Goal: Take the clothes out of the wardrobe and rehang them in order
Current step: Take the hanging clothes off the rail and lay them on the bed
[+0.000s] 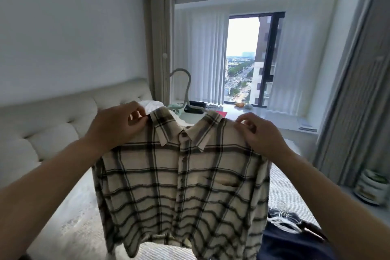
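A cream shirt with dark plaid lines [181, 192] hangs in the air in front of me, above the bed, its buttoned front towards me. It sits on a pale hanger whose hook [185, 82] rises behind the collar. My left hand [118, 124] pinches the shirt's left shoulder by the collar. My right hand [261, 133] pinches the right shoulder. The hanger's arms are hidden inside the shirt.
A bed [71, 226] with a padded pale headboard [52, 129] lies below. Dark clothes with white hangers [282, 219] lie at the lower right. A window sill [242, 110] with small items runs behind. A grey sliding door [354, 91] stands at the right.
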